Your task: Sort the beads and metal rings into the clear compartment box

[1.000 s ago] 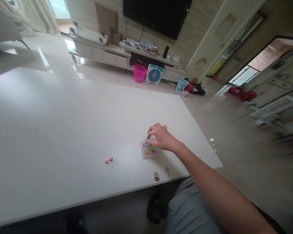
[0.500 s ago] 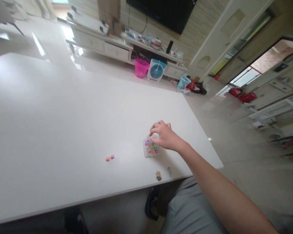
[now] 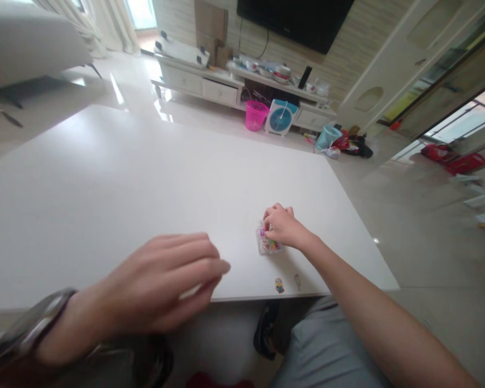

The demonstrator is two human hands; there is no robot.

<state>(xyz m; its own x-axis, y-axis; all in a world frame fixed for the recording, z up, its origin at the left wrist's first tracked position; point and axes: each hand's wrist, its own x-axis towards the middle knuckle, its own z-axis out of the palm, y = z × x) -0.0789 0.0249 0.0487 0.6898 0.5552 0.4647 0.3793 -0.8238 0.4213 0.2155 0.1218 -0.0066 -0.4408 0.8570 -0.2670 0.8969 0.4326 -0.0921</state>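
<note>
A small clear box (image 3: pixel 263 247) with colourful beads inside sits near the front edge of the white table. My right hand (image 3: pixel 281 224) is over its upper right part, fingers curled down at the beads; what the fingertips hold, if anything, is hidden. My left hand (image 3: pixel 165 283), blurred, with a dark band (image 3: pixel 34 323) at the wrist, hangs above the table's front edge, left of the box. Its fingers are bent towards the thumb, and nothing clear shows between them. A yellow and blue cartoon figure piece (image 3: pixel 279 285) and a small pale metallic piece (image 3: pixel 298 281) lie in front of the box.
The white table (image 3: pixel 210 178) stretches far to the left. Beyond it stand a pink basket (image 3: pixel 256 115), a blue and white fan (image 3: pixel 281 117), a light blue basket (image 3: pixel 327 137) and a low cabinet (image 3: pixel 220 92). My legs (image 3: pixel 327 345) are below the front edge.
My left hand has come into view from the lower left, where the two loose beads showed before. My right hand has lowered to the box with its fingers more curled. The view has shifted.
</note>
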